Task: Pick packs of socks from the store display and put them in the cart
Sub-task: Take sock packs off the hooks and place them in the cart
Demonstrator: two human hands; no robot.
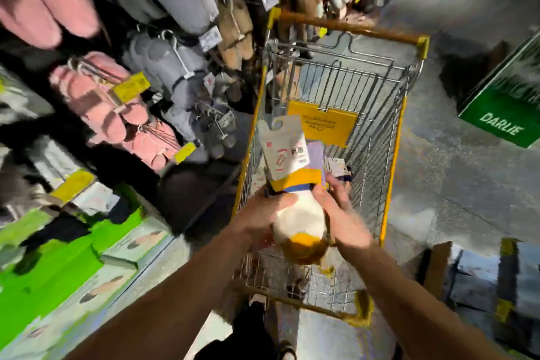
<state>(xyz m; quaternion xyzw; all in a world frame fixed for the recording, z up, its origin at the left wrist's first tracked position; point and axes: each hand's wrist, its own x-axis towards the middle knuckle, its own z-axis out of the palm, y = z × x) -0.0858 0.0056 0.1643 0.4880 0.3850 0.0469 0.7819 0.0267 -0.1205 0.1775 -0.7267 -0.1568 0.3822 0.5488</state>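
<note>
Both the left hand [267,213] and right hand [340,212] are gripping a sock pack [295,184] over the cart [393,152]. Beyond the hands, another pack [339,166] is already lying inside; more are likely remaining.

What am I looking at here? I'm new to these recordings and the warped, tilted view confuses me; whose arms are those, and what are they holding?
There is no machine here. A person wears a wide-angle camera on the head, so this one picture looks forward and down along their own arms, and the lens bends the edges. The left hand and right hand together grip a pack of socks, white with yellow and blue bands and a white card label, above a wire shopping cart with yellow trim. Another pack seems to lie inside the cart already, though it is partly hidden. On the left, a store display holds pink slippers and grey slippers on hooks. Much is blurred.
</note>
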